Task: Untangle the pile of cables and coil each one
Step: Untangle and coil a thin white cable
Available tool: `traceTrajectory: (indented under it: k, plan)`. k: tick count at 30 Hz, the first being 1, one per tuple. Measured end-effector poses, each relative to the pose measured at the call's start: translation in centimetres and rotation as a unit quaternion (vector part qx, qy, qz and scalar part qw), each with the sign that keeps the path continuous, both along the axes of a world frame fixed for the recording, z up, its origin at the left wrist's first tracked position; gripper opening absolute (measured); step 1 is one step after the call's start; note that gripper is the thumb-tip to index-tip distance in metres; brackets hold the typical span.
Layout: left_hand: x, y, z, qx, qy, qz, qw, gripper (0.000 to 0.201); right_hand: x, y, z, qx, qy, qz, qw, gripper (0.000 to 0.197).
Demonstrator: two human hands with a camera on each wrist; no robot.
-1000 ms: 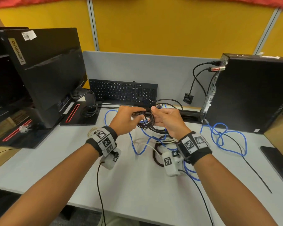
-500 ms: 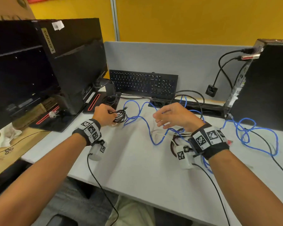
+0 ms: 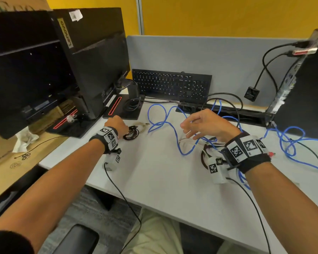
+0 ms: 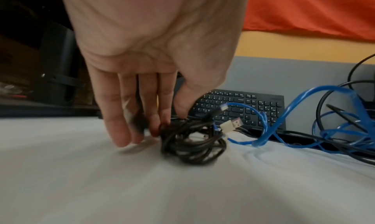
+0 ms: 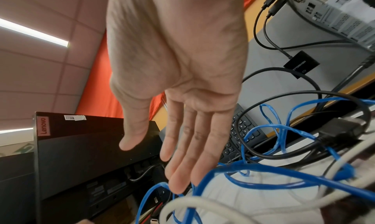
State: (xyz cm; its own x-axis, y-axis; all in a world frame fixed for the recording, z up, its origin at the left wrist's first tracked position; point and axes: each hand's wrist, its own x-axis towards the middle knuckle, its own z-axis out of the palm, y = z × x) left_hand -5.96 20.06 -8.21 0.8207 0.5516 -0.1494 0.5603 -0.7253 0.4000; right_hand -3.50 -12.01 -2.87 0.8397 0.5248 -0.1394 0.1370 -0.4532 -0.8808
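A small coil of black cable (image 3: 130,133) (image 4: 192,144) lies on the grey desk (image 3: 163,180) by the monitor foot. My left hand (image 3: 117,123) (image 4: 154,115) stands over its left side, fingers straight down, thumb and index tip touching its top. A white USB cable (image 3: 141,125) (image 4: 231,125) lies just behind the coil. My right hand (image 3: 200,123) (image 5: 172,147) hovers open and holds nothing, above the loose blue cable (image 3: 174,136) (image 5: 263,168) and a white cable (image 3: 191,142) (image 5: 202,205). A dark reddish cable loop (image 3: 203,156) is partly hidden under my right wrist.
A black keyboard (image 3: 171,85) leans on the rear partition. Two monitors (image 3: 94,57) stand left, a PC tower (image 3: 305,92) right with plugged black cables (image 3: 226,96) and a hanging adapter (image 3: 251,93). More blue cable (image 3: 292,143) lies by the tower.
Both hands held the black coil together a second ago. My left hand carried it left and set it on the desk; my right hand let go and now hovers open over the pile.
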Motion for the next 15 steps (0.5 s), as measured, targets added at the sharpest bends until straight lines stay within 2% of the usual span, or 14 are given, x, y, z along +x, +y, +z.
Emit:
traceTrajectory:
  k: [4,7,9,11,13,15]
  plan:
    - [0.6,-0.4,1.8,0.066,-0.016,0.011,0.998,0.039,0.3,-0.3,-0.3,-0.002,0.0,-0.004,1.0,0.019]
    - [1.1,-1.5,3.6,0.113,-0.055,-0.027,0.992,0.027,0.6,-0.7,-0.4,0.011,-0.003,-0.015,1.0,0.018]
    - [1.4,-2.6,4.7,0.129,-0.084,-0.093,0.984,0.021,0.7,-1.1,-0.4,0.029,-0.005,-0.03,0.999,0.016]
    - [1.7,-4.0,5.6,0.121,-0.121,-0.174,0.97,0.025,0.9,-1.8,-0.3,0.044,-0.011,-0.045,0.998,0.016]
    - [1.6,-6.0,6.0,0.041,-0.161,-0.263,0.95,0.021,1.0,-2.9,-0.1,0.046,-0.019,-0.061,0.997,0.013]
    - [1.1,-8.5,6.2,-0.005,-0.144,-0.378,0.914,0.012,1.1,-4.4,0.0,0.044,-0.026,-0.076,0.996,0.006]
